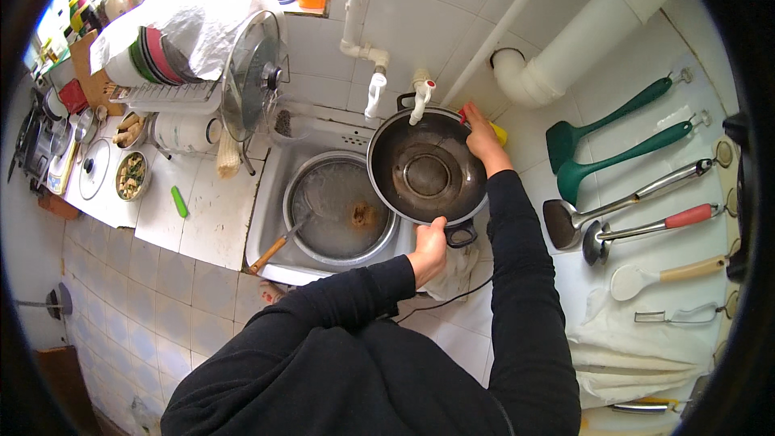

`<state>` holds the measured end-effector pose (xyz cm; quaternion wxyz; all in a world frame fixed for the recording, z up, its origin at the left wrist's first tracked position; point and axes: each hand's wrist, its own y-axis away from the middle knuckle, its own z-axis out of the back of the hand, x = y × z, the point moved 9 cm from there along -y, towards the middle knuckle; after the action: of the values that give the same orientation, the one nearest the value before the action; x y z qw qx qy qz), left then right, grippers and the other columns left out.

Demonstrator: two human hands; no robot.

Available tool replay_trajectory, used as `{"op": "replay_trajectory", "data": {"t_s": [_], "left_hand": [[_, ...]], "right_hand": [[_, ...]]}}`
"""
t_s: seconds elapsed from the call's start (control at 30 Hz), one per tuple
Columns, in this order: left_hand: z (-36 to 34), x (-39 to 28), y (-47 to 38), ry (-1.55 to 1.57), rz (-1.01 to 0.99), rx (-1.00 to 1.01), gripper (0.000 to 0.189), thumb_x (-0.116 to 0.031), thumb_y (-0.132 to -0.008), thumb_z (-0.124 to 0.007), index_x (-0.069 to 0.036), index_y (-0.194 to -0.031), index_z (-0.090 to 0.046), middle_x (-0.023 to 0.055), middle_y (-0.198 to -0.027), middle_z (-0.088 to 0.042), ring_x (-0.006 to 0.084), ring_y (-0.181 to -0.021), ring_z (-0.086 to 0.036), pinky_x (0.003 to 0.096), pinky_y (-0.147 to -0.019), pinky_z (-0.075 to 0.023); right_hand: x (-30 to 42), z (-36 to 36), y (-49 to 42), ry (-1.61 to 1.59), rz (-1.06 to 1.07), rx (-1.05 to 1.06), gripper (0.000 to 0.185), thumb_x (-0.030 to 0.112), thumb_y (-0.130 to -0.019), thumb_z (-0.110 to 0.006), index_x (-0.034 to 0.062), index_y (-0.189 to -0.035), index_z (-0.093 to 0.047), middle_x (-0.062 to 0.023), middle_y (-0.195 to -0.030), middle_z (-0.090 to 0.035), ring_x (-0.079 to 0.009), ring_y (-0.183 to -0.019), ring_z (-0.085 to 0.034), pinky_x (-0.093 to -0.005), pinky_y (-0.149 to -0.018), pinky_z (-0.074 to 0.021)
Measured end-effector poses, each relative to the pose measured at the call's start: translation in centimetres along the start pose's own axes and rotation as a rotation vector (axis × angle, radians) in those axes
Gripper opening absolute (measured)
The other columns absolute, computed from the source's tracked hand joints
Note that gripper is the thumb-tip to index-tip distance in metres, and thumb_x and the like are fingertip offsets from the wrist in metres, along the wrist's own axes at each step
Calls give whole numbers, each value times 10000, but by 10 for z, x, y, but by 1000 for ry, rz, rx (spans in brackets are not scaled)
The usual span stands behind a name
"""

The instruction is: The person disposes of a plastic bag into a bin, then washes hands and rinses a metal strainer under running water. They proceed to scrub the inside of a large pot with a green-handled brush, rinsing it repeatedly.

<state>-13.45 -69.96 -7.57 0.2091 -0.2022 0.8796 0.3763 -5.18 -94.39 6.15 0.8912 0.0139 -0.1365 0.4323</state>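
A dark two-handled cooking pot [424, 172] is tilted under the taps, its inside facing me and its left side overlapping a metal basin. My left hand [430, 248] grips the near rim, thumb over the edge, beside the black loop handle [461, 235]. At the right rim is my right hand [482, 136], fingers extended. It partly covers a red and yellow item [500, 134] whose kind I cannot tell. The round metal basin [289, 212] in the sink [266, 206] holds cloudy water with a brown patch. A wooden-handled utensil [269, 254] leans over its left rim.
Two white taps [375, 97] project from the wall. A dish rack [175, 97] with bowls and a glass lid [251, 79] stands left of the sink. Beyond lie a green-handled item [179, 201] and a food bowl [132, 175]. Spatulas and ladles [629, 157] hang at right.
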Motion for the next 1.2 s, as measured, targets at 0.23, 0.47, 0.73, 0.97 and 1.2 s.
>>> {"op": "replay_trajectory", "data": {"t_s": [0.23, 0.47, 0.73, 0.97, 1.2], "left_hand": [[24, -21, 4, -122, 62, 81, 365, -167, -829, -550, 136, -1032, -560, 153, -1058, -623, 214, -936, -570, 361, -809, -437], [98, -77, 44, -111, 218, 121, 202, -55, -848, -506, 94, -947, -599, 153, -946, -656, 240, -796, -665, 378, -662, -584], [238, -157, 72, -332, 265, -80, 187, -52, -781, -517, 94, -854, -607, 178, -821, -664, 259, -685, -679, 387, -624, -598], [250, -177, 78, -329, 140, -111, 92, -20, -721, -529, 50, -770, -566, 103, -684, -594, 214, -546, -605, 375, -518, -570], [216, -183, 52, -377, 57, -28, 105, -19, -724, -536, 43, -777, -603, 67, -701, -605, 163, -548, -557, 314, -506, -481]], "right_hand": [[-33, 4, -24, -158, -21, 45, 640, -59, -815, -445, 15, -1438, -320, -188, -1514, -271, -281, -1416, -243, -324, -1158, -187], [-16, 26, -26, -306, -19, 10, 562, -35, -797, -432, 14, -1356, -456, -187, -1448, -401, -274, -1364, -354, -309, -1112, -264], [63, 6, 34, -333, -12, -17, 344, 114, -823, -511, -7, -1122, -632, -227, -1055, -653, -323, -1008, -629, -363, -896, -463], [182, 28, 32, -434, 65, -223, 422, 370, -878, -575, -23, -1015, -647, -211, -820, -669, -331, -801, -661, -409, -738, -501], [224, 2, -23, -229, -30, -28, 432, 333, -912, -460, -48, -928, -664, -292, -895, -646, -415, -882, -637, -477, -799, -493]]}}
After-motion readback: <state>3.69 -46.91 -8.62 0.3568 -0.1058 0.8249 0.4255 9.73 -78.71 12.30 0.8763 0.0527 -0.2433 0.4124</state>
